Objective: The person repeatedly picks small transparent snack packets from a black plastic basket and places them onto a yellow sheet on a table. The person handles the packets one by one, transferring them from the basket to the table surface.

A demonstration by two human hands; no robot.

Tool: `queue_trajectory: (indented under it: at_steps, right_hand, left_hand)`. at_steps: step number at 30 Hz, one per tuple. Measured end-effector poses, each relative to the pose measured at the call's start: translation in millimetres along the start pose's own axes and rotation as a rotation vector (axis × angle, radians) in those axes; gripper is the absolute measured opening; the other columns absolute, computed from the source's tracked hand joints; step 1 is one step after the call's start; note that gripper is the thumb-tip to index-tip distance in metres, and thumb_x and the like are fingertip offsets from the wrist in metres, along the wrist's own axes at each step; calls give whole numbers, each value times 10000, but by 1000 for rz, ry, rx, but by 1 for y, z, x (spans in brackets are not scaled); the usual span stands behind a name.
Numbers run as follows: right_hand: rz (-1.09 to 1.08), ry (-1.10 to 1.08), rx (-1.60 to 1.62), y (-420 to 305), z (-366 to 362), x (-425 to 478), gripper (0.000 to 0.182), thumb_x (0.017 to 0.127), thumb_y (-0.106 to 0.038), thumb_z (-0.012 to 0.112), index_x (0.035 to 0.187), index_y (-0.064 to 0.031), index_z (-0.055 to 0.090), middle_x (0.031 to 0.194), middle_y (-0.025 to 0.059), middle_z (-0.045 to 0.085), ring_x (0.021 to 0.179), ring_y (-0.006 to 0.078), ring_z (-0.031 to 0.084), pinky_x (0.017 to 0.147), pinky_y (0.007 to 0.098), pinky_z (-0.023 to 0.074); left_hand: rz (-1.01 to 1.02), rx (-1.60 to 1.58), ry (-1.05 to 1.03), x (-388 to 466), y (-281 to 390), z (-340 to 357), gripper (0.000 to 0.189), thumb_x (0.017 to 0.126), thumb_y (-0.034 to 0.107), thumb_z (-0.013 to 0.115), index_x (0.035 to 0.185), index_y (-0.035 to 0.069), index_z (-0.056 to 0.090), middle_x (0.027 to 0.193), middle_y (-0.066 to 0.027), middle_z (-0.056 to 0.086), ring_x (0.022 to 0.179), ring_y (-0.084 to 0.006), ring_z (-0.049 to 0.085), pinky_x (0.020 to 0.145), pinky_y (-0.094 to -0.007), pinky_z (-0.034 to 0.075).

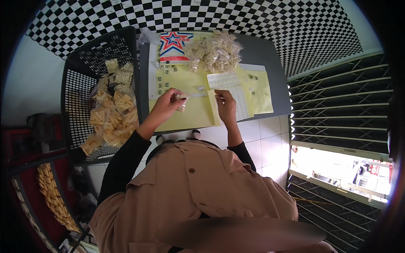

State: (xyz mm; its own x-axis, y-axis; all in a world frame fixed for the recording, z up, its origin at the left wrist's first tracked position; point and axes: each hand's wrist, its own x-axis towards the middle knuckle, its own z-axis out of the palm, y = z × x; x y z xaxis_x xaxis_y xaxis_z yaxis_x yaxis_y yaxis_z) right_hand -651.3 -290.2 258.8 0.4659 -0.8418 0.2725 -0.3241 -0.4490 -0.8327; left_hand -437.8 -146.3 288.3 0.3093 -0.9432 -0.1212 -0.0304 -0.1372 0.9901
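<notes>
My left hand (pixel 165 106) holds a small clear plastic packet of pale snack pieces (pixel 181 104) above the yellow sheets. At the left edge of a sticker sheet (pixel 239 98), my right hand (pixel 226 106) has its fingers bent against the sheet's yellow backing. Whether a sticker is between those fingertips is too small to tell. Rows of small printed labels cover the sheet. Beyond both hands, a heap of filled clear packets (pixel 218 55) lies near the table's far side. A small white scrap (pixel 200 88) sits on the yellow paper between my hands.
To the left stands a black plastic crate (pixel 71 91) with bagged snacks (pixel 114 110) inside. A printed star-logo sheet (pixel 174 47) lies at the back of the grey table (pixel 259 50). The checkered wall (pixel 190 14) rises behind, and a folding metal gate (pixel 338 104) is at right.
</notes>
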Motion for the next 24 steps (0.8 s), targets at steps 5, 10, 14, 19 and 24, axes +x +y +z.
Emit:
queue_trajectory:
  at_steps: [5,10,14,19,24]
  right_hand:
    - [96,21,-50,40,-45,-5,154,856,1,605,1003,1,653,962,141,656,781,251,657,685,323,526]
    - [108,-35,-28,50,-63,-14,152,855,-2,606,999,4,654,959,142,651,776,252,655,688,325,523]
    - [75,-102,9,57,-61,-17,153,851,4,603,996,7,653,962,144,649,771,254,653,685,328,522]
    - [30,-217,19,66,-58,-19,158,855,-6,584,995,1,656,948,162,637,811,288,634,725,359,513]
    - [-82,-236,-43,73,-58,-21,154,856,-2,604,1002,18,650,945,150,636,796,261,650,705,325,524]
  left_hand:
    - [61,299,80,35,-47,45,322,828,147,694,1068,2,535,848,-109,580,750,-227,603,674,-327,484]
    - [443,832,392,39,-36,86,352,790,142,700,1072,0,542,866,-149,626,748,-299,622,671,-370,497]
    - [49,534,118,32,-47,118,364,786,118,706,1081,-21,543,800,-142,655,710,-281,649,644,-367,511]
    - [78,319,261,35,-57,155,347,806,89,698,1077,-53,534,799,-148,669,734,-243,676,638,-333,523]
    - [54,103,330,47,-57,166,318,809,39,684,1079,-46,538,876,-115,670,766,-167,661,668,-286,521]
